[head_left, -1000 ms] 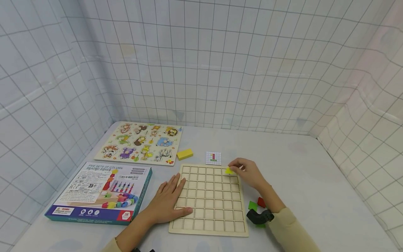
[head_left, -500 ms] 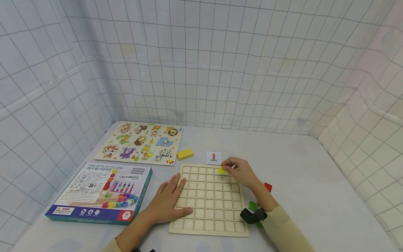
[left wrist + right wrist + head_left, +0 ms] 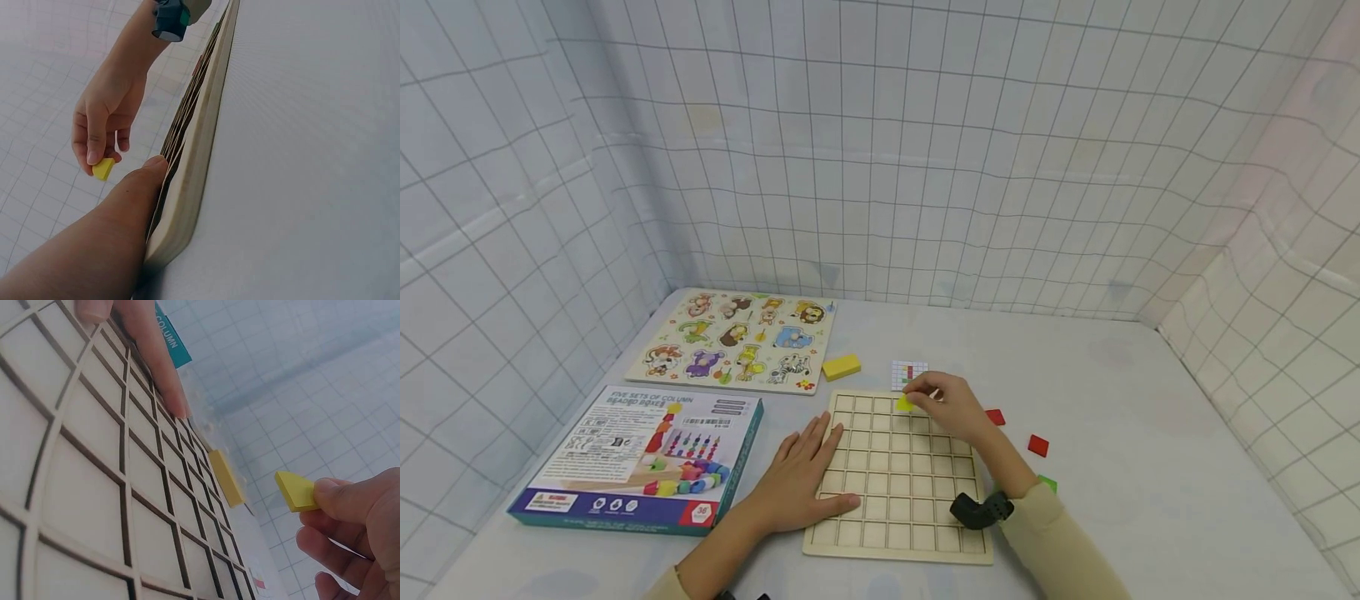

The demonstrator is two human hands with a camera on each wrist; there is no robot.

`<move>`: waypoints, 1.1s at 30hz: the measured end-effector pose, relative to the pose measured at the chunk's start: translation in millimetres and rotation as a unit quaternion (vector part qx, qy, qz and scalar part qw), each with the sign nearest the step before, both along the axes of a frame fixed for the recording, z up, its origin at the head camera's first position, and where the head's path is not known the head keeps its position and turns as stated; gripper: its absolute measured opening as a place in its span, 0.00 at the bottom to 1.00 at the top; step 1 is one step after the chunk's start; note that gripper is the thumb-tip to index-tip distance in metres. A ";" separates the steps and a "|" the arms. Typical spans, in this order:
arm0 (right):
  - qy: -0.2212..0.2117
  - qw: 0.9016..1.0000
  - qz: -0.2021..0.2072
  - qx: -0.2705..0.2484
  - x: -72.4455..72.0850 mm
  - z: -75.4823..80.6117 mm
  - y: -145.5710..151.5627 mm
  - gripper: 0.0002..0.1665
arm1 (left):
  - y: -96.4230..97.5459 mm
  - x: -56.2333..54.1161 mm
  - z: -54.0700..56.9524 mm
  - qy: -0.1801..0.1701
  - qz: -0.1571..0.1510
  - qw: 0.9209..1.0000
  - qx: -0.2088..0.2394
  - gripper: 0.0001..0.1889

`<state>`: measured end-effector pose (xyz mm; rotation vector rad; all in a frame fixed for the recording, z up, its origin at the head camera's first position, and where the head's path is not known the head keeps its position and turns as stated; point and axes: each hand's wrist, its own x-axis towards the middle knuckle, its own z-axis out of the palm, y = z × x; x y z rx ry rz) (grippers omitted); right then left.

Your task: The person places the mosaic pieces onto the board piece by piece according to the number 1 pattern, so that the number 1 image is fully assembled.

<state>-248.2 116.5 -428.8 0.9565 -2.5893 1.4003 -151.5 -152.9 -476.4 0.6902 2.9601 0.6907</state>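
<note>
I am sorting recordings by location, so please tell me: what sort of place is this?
Probably a booth for tabletop play: grid-patterned sheeting rises on three sides of the table, on which an animal puzzle and a wooden grid board lie.

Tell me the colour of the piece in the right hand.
Yellow: the piece pinched in the right hand shows best in the right wrist view.

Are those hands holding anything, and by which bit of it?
The right hand pinches a small yellow piece by one end, with the rest sticking out. The left hand holds nothing; it rests on the wooden grid board.
</note>
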 end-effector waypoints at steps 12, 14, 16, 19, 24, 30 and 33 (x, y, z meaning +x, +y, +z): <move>-0.044 0.999 0.001 0.003 0.6 -9.4 -17.5 0.08 | 1.2 -0.3 1.8 -0.001 0.000 1.000 -0.004 0.54; -0.044 0.999 0.003 0.007 0.7 -11.9 -20.4 0.07 | 1.1 -0.1 2.5 -0.002 0.001 1.000 -0.004 0.54; -0.042 0.999 0.008 0.011 0.9 -14.5 -22.8 0.07 | 0.8 0.2 3.1 -0.004 0.002 1.000 -0.004 0.55; -0.042 0.999 0.015 0.018 1.8 -18.2 -24.9 0.06 | 0.9 0.5 3.2 -0.005 0.001 1.000 0.000 0.54; -0.033 0.999 0.010 0.038 1.3 -26.6 -26.0 0.06 | 0.5 0.0 0.7 -0.001 -0.002 1.000 -0.002 0.54; -0.022 0.998 0.002 0.052 0.5 -31.2 -29.2 0.05 | -0.2 -0.2 0.3 0.001 -0.002 1.000 0.000 0.54; -0.021 0.998 0.003 0.052 1.3 -32.5 -30.9 0.05 | -0.3 0.1 0.2 -0.001 -0.002 1.000 0.001 0.54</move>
